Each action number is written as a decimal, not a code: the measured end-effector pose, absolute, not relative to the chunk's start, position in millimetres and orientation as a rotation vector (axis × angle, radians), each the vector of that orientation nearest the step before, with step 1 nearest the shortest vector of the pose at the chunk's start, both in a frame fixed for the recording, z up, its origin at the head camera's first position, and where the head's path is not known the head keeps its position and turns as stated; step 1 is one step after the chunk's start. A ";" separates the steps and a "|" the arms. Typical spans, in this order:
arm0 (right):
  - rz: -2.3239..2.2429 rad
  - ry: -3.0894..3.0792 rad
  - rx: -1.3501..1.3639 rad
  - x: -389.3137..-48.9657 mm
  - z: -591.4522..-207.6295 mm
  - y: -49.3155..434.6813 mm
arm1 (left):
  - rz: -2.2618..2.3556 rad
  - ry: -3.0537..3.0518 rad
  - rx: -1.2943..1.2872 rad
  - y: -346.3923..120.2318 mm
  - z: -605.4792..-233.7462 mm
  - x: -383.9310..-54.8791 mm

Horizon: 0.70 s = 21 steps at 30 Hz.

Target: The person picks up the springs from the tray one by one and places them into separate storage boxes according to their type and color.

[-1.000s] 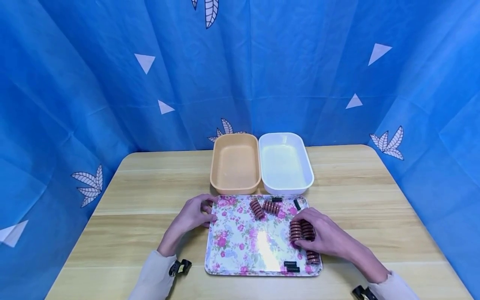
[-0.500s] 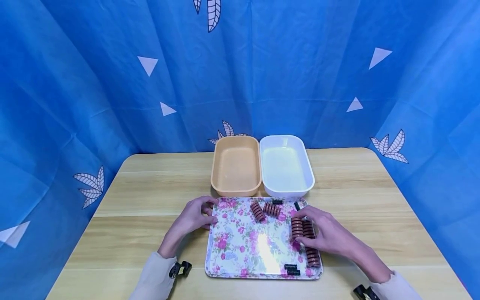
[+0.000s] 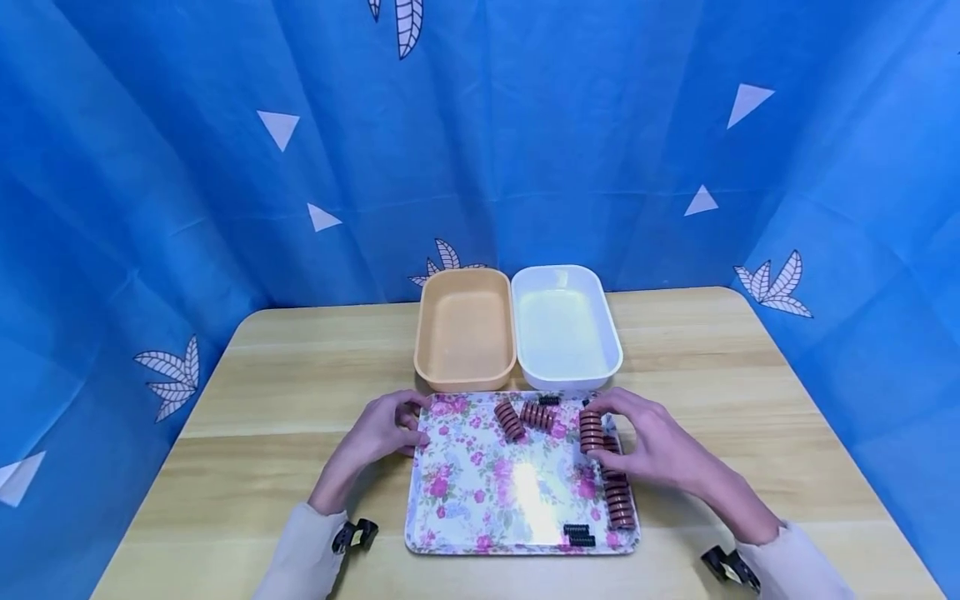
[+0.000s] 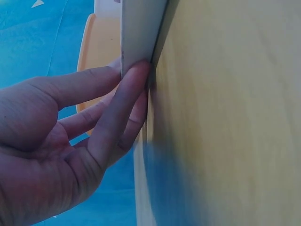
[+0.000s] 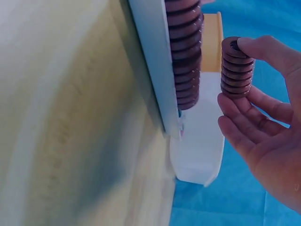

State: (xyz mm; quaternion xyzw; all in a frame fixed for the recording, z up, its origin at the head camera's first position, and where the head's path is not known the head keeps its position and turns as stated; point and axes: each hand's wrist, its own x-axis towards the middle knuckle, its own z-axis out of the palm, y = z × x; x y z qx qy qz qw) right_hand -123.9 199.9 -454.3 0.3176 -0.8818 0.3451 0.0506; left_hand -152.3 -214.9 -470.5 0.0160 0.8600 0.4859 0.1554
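Note:
My right hand (image 3: 648,437) pinches a brown coil spring (image 3: 591,432) end to end between thumb and fingers. In the right wrist view that held spring (image 5: 236,70) is off the tray, apart from the row of brown springs (image 5: 186,44) along the tray's right edge. My left hand (image 3: 381,429) grips the left rim of the flowered tray (image 3: 457,521); in the left wrist view its fingers (image 4: 115,113) take the tray edge (image 4: 141,28). Two more brown springs, one tilted (image 3: 510,421) and one lying crosswise (image 3: 537,415), rest near the tray's far side.
Small black springs lie on the tray: one at the far edge (image 3: 549,401), a pair at the near edge (image 3: 578,535), another partly hidden by my right hand. Behind the tray stand a tan bin (image 3: 429,333) and a white bin (image 3: 611,333), side by side against a blue curtain (image 3: 480,167).
My right hand has lifted the brown spring and moved it away from me, uncovering more of the row on the right. The left hand stays at the tray rim.

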 end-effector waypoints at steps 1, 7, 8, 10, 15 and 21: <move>1.058 -2.676 0.974 -125.3 -453.3 199.5 | 1.392 2.460 0.033 -215.7 -470.8 -151.5; 1.054 -2.647 0.996 -132.5 -445.6 197.9 | 1.400 2.446 0.019 -216.3 -473.5 -148.4; 1.052 -2.646 0.996 -133.8 -443.9 197.5 | 1.399 2.450 0.023 -216.0 -473.7 -148.7; 1.055 -2.641 0.997 -136.5 -440.7 196.5 | 1.390 2.463 0.030 -215.4 -473.5 -149.4; 1.064 -2.629 0.990 -144.9 -433.3 191.5 | 1.380 2.482 0.015 -214.1 -471.0 -150.7; 1.090 -2.625 0.999 -153.9 -424.6 184.2 | 1.390 2.470 0.013 -214.2 -469.6 -150.6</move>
